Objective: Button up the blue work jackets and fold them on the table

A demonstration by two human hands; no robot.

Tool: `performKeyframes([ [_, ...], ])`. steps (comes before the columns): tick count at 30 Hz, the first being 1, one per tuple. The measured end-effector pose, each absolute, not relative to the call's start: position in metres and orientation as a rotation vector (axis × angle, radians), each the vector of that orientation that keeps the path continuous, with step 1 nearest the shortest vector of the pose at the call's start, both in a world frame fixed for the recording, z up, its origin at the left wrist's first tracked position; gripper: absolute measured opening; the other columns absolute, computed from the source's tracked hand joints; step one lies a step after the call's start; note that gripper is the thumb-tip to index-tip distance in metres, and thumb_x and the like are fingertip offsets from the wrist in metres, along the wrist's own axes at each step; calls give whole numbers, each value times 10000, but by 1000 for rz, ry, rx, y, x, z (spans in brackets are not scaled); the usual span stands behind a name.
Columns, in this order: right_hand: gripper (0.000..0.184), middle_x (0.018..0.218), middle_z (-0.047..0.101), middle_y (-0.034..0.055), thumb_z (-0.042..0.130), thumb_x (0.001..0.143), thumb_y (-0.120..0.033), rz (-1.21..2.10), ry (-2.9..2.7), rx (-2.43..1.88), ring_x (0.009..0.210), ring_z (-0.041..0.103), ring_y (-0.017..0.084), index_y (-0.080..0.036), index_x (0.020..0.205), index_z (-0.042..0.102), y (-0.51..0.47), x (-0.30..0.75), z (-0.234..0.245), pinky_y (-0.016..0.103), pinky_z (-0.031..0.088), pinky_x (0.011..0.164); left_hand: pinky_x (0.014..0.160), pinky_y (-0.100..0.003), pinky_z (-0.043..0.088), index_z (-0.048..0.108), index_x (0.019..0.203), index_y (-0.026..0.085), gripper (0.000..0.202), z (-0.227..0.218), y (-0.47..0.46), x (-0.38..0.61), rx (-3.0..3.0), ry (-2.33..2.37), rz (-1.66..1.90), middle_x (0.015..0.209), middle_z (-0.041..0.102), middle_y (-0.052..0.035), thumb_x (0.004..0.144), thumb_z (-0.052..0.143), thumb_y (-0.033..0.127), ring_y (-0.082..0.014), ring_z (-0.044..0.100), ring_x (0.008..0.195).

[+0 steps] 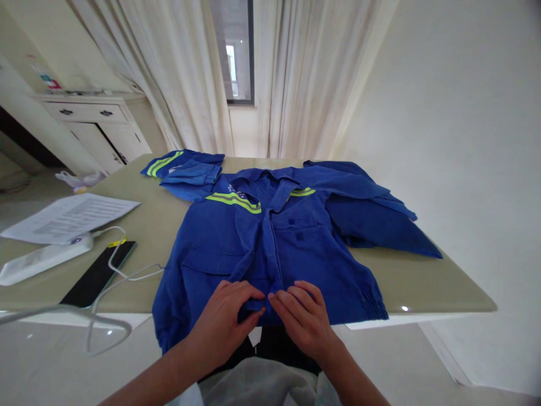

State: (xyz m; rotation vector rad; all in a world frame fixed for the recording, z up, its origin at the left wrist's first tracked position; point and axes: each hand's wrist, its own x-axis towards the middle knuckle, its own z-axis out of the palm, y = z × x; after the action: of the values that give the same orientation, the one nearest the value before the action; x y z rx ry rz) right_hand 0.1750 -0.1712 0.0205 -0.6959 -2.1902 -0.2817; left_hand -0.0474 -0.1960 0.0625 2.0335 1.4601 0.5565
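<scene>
A blue work jacket (304,254) with yellow-green reflective stripes lies front up, its collar at the far side and its hem at the table's near edge. My left hand (230,316) pinches the bottom of the front opening between thumb and fingers. Right beside it, my right hand (300,316) has its fingers curled onto the other front edge at the hem. The fingertips of both hands almost meet, and they hide the small part of cloth between them. Dark blue folded clothing (380,225) lies under the jacket's sleeve on the right.
More blue clothing with a reflective stripe (186,166) lies at the far left of the table (456,287). Printed sheets (71,217), a white power strip (46,260), a black phone (99,275) and a looping white cable (118,324) are on the left. A cabinet (101,121) stands behind.
</scene>
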Motion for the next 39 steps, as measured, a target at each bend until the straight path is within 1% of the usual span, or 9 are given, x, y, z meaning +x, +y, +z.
performKeyframes([
  [4,225,979,785,27,563,1033,-100,-198,-2164,-714,962,671,163,-188,1159,727,-168,173,19,376,461,1079,934,-370,433,722,1120,269,169,62,-197,-44,2059,1439,586,1087,751,-24,986,619,261,-215,665,1000],
  [8,202,1133,776,56,529,1027,-90,34,-2170,-726,1129,676,175,-202,1081,688,-164,172,22,389,478,1088,1023,-364,436,722,1207,279,242,66,-196,-50,2008,1336,625,1218,741,-37,1007,585,270,-209,659,1119],
  [10,186,1155,773,59,533,1021,-97,140,-2183,-727,1156,675,179,-214,1074,667,-162,172,23,398,496,1071,1051,-351,443,729,1231,285,279,70,-194,-56,1933,1291,618,1231,749,-31,1006,566,261,-200,667,1119],
  [16,186,1000,771,30,539,1025,-100,259,-2131,-741,953,674,179,-233,1086,654,-159,171,25,415,486,1034,861,-294,532,804,1084,220,258,75,-182,-58,1680,1283,650,998,799,-28,936,606,293,-205,703,933],
  [20,179,1005,753,27,512,1052,-112,361,-2113,-757,944,649,181,-221,1086,650,-157,170,28,399,451,983,871,-294,532,813,1047,216,228,70,-176,-54,1582,1263,686,1001,800,-29,893,711,351,-212,708,944],
  [23,161,990,736,24,508,1069,-145,521,-2113,-792,943,635,182,-219,1074,652,-156,172,31,371,433,899,850,-298,528,813,1017,210,215,65,-174,-53,1545,1270,729,968,797,-32,900,694,344,-211,704,922],
  [27,85,983,714,10,590,1056,-225,740,-2136,-851,965,631,183,-233,1097,664,-154,173,37,365,412,891,771,-288,510,809,945,183,200,59,-169,-52,1499,1302,790,887,782,-37,855,679,305,-198,682,835],
  [32,98,900,696,3,626,1051,-271,730,-2148,-867,907,624,175,-221,1005,696,-151,172,37,343,400,828,686,-261,466,806,931,194,197,62,-169,-50,1600,1366,756,817,762,-18,862,699,344,-177,648,756],
  [39,109,903,710,3,651,1047,-281,451,-2234,-908,900,582,178,-226,983,720,-154,173,35,359,338,845,752,-273,486,790,974,208,203,67,-177,-50,1685,1363,673,877,774,-14,933,628,323,-189,676,817],
])
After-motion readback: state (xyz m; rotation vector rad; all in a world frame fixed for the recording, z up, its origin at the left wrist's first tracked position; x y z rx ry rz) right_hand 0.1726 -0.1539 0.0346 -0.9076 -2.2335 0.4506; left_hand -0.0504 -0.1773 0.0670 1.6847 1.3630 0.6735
